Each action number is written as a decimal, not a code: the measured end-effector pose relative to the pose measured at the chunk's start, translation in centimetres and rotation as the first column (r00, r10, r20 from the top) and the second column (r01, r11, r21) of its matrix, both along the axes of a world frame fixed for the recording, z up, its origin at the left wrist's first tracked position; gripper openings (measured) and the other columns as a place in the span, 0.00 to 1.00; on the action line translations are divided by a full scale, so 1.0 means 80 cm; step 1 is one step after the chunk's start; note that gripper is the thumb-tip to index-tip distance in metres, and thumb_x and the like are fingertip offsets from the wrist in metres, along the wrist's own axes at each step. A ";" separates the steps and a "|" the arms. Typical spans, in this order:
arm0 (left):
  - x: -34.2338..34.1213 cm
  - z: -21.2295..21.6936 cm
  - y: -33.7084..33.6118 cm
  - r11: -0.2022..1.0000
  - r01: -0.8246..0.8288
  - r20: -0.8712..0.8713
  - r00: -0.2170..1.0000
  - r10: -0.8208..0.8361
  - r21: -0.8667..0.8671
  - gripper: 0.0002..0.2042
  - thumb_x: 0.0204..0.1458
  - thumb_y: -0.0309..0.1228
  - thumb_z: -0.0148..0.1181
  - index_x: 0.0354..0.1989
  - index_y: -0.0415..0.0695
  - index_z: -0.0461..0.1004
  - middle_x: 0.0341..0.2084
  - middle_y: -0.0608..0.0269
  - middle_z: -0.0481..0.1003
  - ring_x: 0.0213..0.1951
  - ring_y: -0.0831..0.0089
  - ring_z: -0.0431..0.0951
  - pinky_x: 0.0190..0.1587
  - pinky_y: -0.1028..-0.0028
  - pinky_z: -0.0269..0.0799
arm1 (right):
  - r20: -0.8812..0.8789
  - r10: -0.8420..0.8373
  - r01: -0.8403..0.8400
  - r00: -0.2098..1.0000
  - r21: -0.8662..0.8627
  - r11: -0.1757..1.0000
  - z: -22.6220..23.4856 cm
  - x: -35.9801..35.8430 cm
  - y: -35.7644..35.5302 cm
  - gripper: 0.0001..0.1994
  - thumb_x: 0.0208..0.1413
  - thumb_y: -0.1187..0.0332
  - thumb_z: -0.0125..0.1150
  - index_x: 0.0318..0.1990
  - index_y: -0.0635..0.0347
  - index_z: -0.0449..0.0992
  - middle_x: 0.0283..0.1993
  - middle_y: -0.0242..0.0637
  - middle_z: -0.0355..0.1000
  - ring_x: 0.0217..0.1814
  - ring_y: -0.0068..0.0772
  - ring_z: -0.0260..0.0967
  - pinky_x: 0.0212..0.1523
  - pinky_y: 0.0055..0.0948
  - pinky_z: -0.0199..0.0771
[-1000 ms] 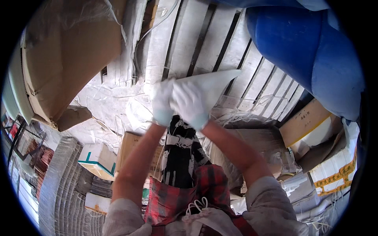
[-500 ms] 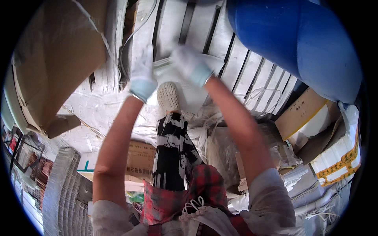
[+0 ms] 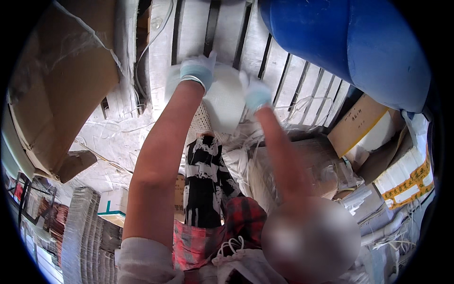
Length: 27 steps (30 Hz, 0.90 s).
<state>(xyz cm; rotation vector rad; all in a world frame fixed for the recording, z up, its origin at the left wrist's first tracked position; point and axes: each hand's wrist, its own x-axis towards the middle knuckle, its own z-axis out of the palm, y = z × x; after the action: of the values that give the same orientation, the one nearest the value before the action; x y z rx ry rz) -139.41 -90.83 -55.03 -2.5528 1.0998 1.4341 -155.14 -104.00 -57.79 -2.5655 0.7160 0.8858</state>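
Observation:
A pale, translucent white sheet with a fine mesh texture [image 3: 226, 102] lies in front of me, its near part beside my shoe. My left hand [image 3: 196, 68], in a white glove with a pale green cuff, is over the sheet's far left part. Its thumb stands out and the fingers look stretched, partly hidden by the hand. Just off the sheet's right edge is my right hand [image 3: 257, 93], gloved alike and smeared by motion. One digit points away from the palm, and nothing shows in it. My perforated cream shoe [image 3: 200, 120] is partly covered by my left forearm.
White slatted boards [image 3: 191, 35] lie beyond and under the sheet. A big blue plastic drum [image 3: 326, 40] stands far right, with a cardboard box [image 3: 362, 125] nearer. Another large carton [image 3: 71, 90] rises at left. Loose straps and plastic wrapping [image 3: 250, 165] lie around my legs.
My left hand has moved right across the sheet, and its forearm now crosses my shoe. My right hand has moved right and nearer, off the sheet.

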 end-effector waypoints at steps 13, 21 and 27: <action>-0.142 0.005 0.148 0.910 0.227 0.386 0.919 -0.082 -0.348 0.29 0.49 0.33 0.52 0.62 0.46 0.57 0.61 0.54 0.58 0.63 0.56 0.57 0.64 0.59 0.51 | 0.097 0.195 -0.206 0.976 0.120 0.971 0.024 -0.149 0.135 0.16 0.58 0.53 0.47 0.44 0.48 0.77 0.32 0.35 0.75 0.31 0.38 0.73 0.31 0.42 0.71; 0.024 0.006 0.030 0.958 0.282 0.412 0.869 -0.276 0.046 0.30 0.55 0.46 0.49 0.66 0.52 0.53 0.64 0.63 0.57 0.66 0.62 0.52 0.67 0.54 0.36 | 0.492 0.248 -0.247 0.835 -0.068 0.967 0.087 0.063 -0.001 0.35 0.39 0.58 0.68 0.58 0.57 0.66 0.65 0.45 0.55 0.69 0.46 0.49 0.64 0.41 0.55; -0.126 0.121 0.170 0.647 -0.411 0.015 0.837 0.547 -0.642 0.22 0.52 0.31 0.57 0.57 0.41 0.66 0.52 0.49 0.69 0.55 0.52 0.68 0.58 0.60 0.61 | -0.214 0.133 -0.059 0.968 0.322 0.945 -0.006 0.049 0.000 0.32 0.43 0.54 0.62 0.57 0.59 0.68 0.57 0.50 0.67 0.56 0.50 0.66 0.56 0.40 0.67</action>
<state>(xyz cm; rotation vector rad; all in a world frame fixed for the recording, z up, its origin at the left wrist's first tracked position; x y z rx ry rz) -149.53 -77.21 -45.38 -3.6005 1.0176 0.8841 -151.22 -104.01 -58.29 -2.2523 0.4667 1.2408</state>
